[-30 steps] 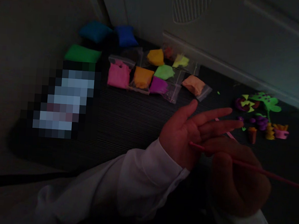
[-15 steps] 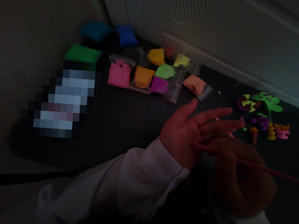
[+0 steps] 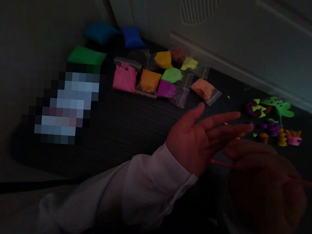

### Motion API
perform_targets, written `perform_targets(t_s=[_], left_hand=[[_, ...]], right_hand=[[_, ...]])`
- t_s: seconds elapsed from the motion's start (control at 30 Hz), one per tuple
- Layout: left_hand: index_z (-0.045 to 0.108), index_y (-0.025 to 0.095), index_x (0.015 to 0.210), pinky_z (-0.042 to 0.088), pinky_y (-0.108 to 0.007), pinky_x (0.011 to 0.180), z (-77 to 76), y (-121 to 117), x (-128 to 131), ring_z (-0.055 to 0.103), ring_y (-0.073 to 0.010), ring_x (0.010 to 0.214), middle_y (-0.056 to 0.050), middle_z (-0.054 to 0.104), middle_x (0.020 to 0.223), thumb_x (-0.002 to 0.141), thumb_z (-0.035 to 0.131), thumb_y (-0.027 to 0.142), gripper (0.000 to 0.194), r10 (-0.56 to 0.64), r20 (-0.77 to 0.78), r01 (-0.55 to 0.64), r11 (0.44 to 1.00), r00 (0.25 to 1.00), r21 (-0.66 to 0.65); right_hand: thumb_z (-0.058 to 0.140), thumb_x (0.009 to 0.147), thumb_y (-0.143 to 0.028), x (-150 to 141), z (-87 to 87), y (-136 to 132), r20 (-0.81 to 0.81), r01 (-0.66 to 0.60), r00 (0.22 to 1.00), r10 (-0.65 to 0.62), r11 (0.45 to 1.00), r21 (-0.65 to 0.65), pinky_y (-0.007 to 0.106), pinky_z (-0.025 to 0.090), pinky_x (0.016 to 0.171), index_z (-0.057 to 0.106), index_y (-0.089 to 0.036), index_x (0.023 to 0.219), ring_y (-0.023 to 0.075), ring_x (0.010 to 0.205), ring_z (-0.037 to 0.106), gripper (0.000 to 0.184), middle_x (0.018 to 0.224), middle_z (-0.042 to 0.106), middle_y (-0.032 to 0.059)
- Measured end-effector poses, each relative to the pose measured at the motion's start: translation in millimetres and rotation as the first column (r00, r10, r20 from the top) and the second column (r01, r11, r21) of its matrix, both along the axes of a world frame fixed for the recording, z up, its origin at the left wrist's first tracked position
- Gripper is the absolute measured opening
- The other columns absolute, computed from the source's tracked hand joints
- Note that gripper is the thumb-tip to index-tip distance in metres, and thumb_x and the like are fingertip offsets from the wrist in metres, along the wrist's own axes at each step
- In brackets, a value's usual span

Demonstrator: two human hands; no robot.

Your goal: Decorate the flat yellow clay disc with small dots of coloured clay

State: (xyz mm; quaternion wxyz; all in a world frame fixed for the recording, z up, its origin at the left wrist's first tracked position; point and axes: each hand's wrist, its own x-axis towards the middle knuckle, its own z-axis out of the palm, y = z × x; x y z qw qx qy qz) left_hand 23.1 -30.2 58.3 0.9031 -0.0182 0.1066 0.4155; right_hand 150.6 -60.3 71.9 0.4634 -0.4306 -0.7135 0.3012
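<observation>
My left hand [image 3: 197, 141] is open, palm up and fingers spread, over the dark table. Beside it, at the lower right, my right hand [image 3: 267, 185] is closed around a thin pink stick [image 3: 223, 163]. One end of the stick points at the edge of my left palm; the other runs off to the right. Most of its middle is hidden by my right fingers. Beyond the fingertips lie small clay shapes: a purple bunch of grapes [image 3: 272, 128], a pink cup of yellow strips [image 3: 294, 137] and a flat green piece [image 3: 286, 108]. The scene is very dim.
Bags of coloured clay, among them pink [image 3: 124, 78], orange [image 3: 149, 81] and peach [image 3: 204, 89], lie across the middle. Green [image 3: 87, 56] and blue [image 3: 132, 37] packets sit farther left, above a pixelated rectangle [image 3: 68, 105]. A pale panel [image 3: 230, 40] rises behind the table.
My right hand has turned and shifted right and slightly down, drawing the stick's tip from the middle of my left palm to its edge. My left hand has barely moved.
</observation>
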Motion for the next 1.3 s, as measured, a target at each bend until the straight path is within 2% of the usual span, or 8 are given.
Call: perform_targets(t_s=[0.1,0.2,0.3,0.37,0.53,0.67,1.0,1.3], left_hand=[[0.047,0.008,0.112,0.035,-0.032,0.086,-0.6,1.7,2.2,0.043,-0.0235,0.111,-0.015,0.051,0.114,0.08,0.024,0.048,0.055,-0.001,-0.051,-0.002,0.999,0.999,-0.041],[0.049,0.008,0.109,0.036,-0.033,0.084,-0.1,3.6,4.0,0.047,-0.0236,0.104,-0.014,0.054,0.109,0.079,0.024,0.048,0.055,-0.056,-0.089,0.048,0.995,0.994,-0.089],[0.049,0.009,0.109,0.038,-0.032,0.078,2.1,4.3,4.9,0.05,-0.023,0.098,-0.014,0.056,0.104,0.079,0.024,0.05,0.056,-0.124,-0.093,0.113,0.987,0.988,-0.11],[0.048,0.011,0.11,0.038,-0.031,0.075,3.5,4.1,5.7,0.051,-0.0219,0.095,-0.014,0.056,0.102,0.079,0.024,0.051,0.056,-0.149,-0.086,0.139,0.984,0.985,-0.109],[0.046,0.011,0.111,0.038,-0.03,0.07,3.1,2.1,9.0,0.053,-0.0189,0.085,-0.013,0.054,0.1,0.078,0.024,0.052,0.057,-0.203,-0.032,0.2,0.977,0.979,-0.078],[0.047,0.01,0.109,0.038,-0.027,0.063,0.2,0.6,10.1,0.052,-0.0144,0.07,-0.011,0.055,0.093,0.079,0.024,0.051,0.056,-0.246,0.016,0.246,0.968,0.969,-0.049],[0.049,0.01,0.106,0.037,-0.027,0.059,-1.0,-0.7,9.6,0.048,-0.0121,0.06,-0.007,0.052,0.076,0.08,0.024,0.049,0.053,-0.25,0.087,0.252,0.968,0.964,-0.015],[0.048,0.011,0.106,0.038,-0.026,0.058,1.8,-2.5,9.7,0.049,-0.0124,0.062,-0.006,0.051,0.076,0.08,0.026,0.048,0.051,-0.228,0.069,0.229,0.973,0.971,-0.016]], right_hand=[[0.038,0.082,-0.023,6.3,6.0,4.0,-0.095,-0.002,0.995,0.002,1.0,0.002,0.034,0.043,0.068,0.06,-0.019,0.077,0.0159,0.075,0.055,0.023,0.076,0.058,0.0027],[0.047,0.076,-0.012,12.2,9.4,9.3,0.166,-0.072,0.983,0.074,0.997,-0.017,0.025,0.044,0.067,0.06,-0.021,0.086,0.0105,0.074,0.054,0.018,0.078,0.059,0.0002],[0.057,0.069,-0.012,18.7,10.7,16.4,0.448,-0.318,0.836,0.316,0.945,-0.073,0.022,0.044,0.069,0.059,-0.019,0.087,0.01,0.078,0.055,0.02,0.082,0.06,0.001],[0.059,0.068,-0.015,23.3,12.0,21.4,0.542,-0.42,0.741,0.396,0.904,-0.086,0.026,0.043,0.075,0.059,-0.018,0.091,0.0125,0.084,0.054,0.022,0.084,0.06,0.0027],[0.056,0.072,-0.019,30.7,21.5,31.0,0.692,-0.525,0.571,0.441,0.845,-0.105,0.032,0.039,0.084,0.055,-0.021,0.099,0.0127,0.088,0.053,0.027,0.088,0.061,0.0017],[0.05,0.076,-0.022,30.5,29.0,34.6,0.754,-0.569,0.475,0.454,0.812,-0.131,0.036,0.034,0.09,0.054,-0.023,0.101,0.0124,0.089,0.054,0.024,0.092,0.061,0.001],[0.045,0.078,-0.021,26.9,35.5,39.9,0.789,-0.606,0.396,0.469,0.779,-0.159,0.036,0.035,0.087,0.057,-0.022,0.098,0.0148,0.089,0.055,0.023,0.091,0.062,0.0032],[0.047,0.077,-0.02,22.8,36.9,38.9,0.777,-0.589,0.401,0.486,0.786,-0.188,0.039,0.035,0.088,0.058,-0.021,0.092,0.0156,0.085,0.055,0.019,0.085,0.062,0.0036]])
